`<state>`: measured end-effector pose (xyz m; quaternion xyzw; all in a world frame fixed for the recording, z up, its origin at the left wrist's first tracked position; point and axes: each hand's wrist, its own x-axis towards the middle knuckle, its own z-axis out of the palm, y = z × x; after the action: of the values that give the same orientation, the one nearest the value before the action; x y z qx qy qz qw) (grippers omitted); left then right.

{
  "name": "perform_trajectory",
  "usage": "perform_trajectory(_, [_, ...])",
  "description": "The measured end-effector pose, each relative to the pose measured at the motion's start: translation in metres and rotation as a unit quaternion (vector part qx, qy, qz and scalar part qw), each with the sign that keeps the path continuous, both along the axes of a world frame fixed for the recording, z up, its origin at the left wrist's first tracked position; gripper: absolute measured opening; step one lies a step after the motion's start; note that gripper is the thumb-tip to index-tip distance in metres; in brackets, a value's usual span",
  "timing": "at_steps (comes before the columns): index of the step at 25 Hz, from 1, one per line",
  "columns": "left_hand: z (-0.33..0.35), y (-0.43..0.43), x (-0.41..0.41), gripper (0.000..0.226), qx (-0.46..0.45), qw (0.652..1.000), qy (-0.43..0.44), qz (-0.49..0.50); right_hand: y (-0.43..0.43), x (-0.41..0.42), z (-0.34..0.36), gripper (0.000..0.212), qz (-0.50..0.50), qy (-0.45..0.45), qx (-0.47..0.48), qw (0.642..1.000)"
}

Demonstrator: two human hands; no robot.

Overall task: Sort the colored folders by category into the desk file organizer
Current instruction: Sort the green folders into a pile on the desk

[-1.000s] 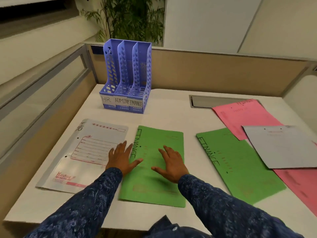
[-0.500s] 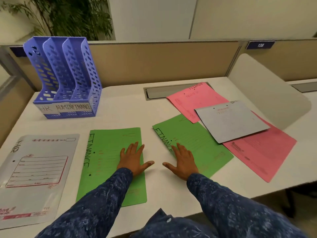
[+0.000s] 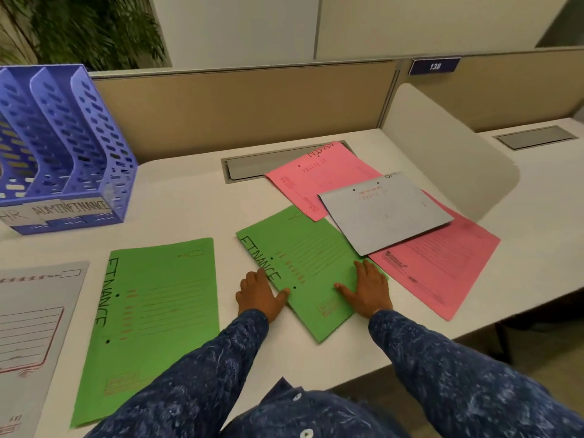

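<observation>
Folder angle is what matters for the next move, I reckon. The tilted green FINANCE folder [image 3: 311,257] sits right between both hands, long axis running roughly 11 o'clock to 5 o'clock, spine side on the left. The left hand [image 3: 257,295] lies flat on the desk [image 3: 189,210] with its fingers loose, thumb touching that spine edge. The right hand [image 3: 368,290] rests palm-down on the folder's right part, fingers straight, gripping nothing. So neither hand has actually pinched it yet.

The blue file organizer [image 3: 63,147] stands way off at about 10 o'clock from the hands, with its FINANCE slot being the rightmost one. The left hand is on the nearer side for that trip. A second green folder [image 3: 164,308] lies flat at 9 o'clock, in between. The far corner of the tilted one looks tucked just under the grey folder [image 3: 384,213], so it'd probably need sliding out towards 7 o'clock first.
</observation>
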<state>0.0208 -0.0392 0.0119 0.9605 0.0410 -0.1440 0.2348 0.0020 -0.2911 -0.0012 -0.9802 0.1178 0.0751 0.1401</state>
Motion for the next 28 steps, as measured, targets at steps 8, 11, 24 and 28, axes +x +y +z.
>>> perform_trajectory(8, [0.011,-0.031,0.022,0.079,-0.247,0.932,0.097,0.245,-0.010,0.000,-0.005,0.084,0.010,0.010,-0.006,1.000])
perform_trajectory(11, [0.013,-0.031,0.029,0.070,-0.282,0.912,0.134,0.266,-0.007,-0.001,-0.005,0.085,0.022,0.004,0.002,1.000])
perform_trajectory(24, [0.013,-0.006,0.012,0.035,-0.373,0.886,0.063,0.269,0.016,0.013,0.007,0.065,-0.020,-0.095,0.079,0.992])
perform_trajectory(28, [0.002,0.031,0.003,0.040,-0.357,0.888,0.044,0.286,0.029,0.021,0.009,0.071,-0.066,-0.058,0.142,0.986])
